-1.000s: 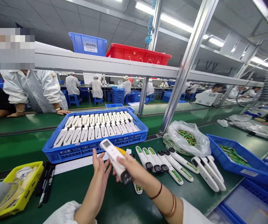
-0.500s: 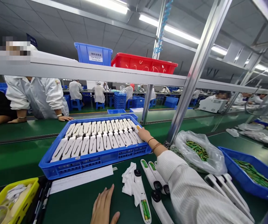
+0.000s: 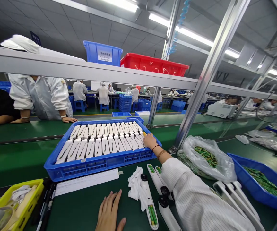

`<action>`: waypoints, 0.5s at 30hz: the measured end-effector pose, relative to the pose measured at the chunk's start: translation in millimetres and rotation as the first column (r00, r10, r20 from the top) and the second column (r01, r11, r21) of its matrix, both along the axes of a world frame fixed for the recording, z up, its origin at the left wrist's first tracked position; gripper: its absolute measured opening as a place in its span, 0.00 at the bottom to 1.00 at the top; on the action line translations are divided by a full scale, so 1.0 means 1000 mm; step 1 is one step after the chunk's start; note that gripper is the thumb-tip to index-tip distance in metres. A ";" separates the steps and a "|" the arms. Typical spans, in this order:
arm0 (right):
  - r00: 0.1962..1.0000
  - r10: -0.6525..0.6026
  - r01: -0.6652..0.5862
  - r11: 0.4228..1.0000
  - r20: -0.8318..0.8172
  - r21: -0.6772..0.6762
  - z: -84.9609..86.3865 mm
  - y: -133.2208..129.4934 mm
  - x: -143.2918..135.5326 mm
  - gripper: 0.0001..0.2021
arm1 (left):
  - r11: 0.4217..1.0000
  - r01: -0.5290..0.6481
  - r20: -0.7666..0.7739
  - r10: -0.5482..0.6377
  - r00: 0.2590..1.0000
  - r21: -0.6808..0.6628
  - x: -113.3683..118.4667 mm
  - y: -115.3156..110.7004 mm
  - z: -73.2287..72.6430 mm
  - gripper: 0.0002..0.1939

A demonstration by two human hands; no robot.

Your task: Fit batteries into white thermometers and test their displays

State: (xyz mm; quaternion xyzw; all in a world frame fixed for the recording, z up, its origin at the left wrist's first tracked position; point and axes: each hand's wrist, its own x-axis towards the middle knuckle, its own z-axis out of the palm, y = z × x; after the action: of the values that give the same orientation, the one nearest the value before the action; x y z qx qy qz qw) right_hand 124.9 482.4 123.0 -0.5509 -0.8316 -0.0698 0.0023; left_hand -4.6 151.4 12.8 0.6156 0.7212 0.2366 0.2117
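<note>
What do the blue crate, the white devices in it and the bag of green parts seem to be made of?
Blue crate: rigid moulded plastic, judging by its slotted walls. White devices: probably smooth hard plastic with a faint sheen. Bag: thin clear plastic film, crinkled and glossy.

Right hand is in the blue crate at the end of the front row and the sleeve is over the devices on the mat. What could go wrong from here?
1. The right hand presses at the packed row's end in the blue crate; neighbouring white devices might tip or shift.
2. The sleeve hangs over open devices on the mat and could sweep them.
3. The left hand lies near a device with exposed batteries.
</note>
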 end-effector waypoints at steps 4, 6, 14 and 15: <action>0.999 -0.028 0.029 0.998 -0.019 0.049 0.003 -0.005 0.002 0.16 | 1.000 -0.002 0.015 0.002 1.000 -0.003 -0.001 0.001 0.001 0.29; 0.999 -0.026 0.028 0.999 -0.041 0.039 0.005 -0.007 0.002 0.16 | 1.000 -0.003 0.018 0.003 1.000 0.005 -0.002 0.001 0.001 0.30; 0.964 0.107 -0.099 0.994 -0.244 0.045 0.049 -0.044 0.007 0.20 | 0.997 0.038 -0.003 -0.038 0.999 0.066 -0.005 -0.004 0.000 0.27; 0.949 0.135 -0.116 0.990 -0.286 0.081 0.062 -0.055 0.016 0.21 | 0.996 0.035 -0.007 -0.035 0.999 0.084 -0.005 -0.006 -0.001 0.26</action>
State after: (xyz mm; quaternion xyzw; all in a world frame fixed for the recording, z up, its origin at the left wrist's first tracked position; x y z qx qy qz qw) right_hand 141.3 427.5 185.1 -0.5008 -0.8530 -0.0140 0.1463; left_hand -10.0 145.0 11.9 0.6372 0.7002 0.2615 0.1877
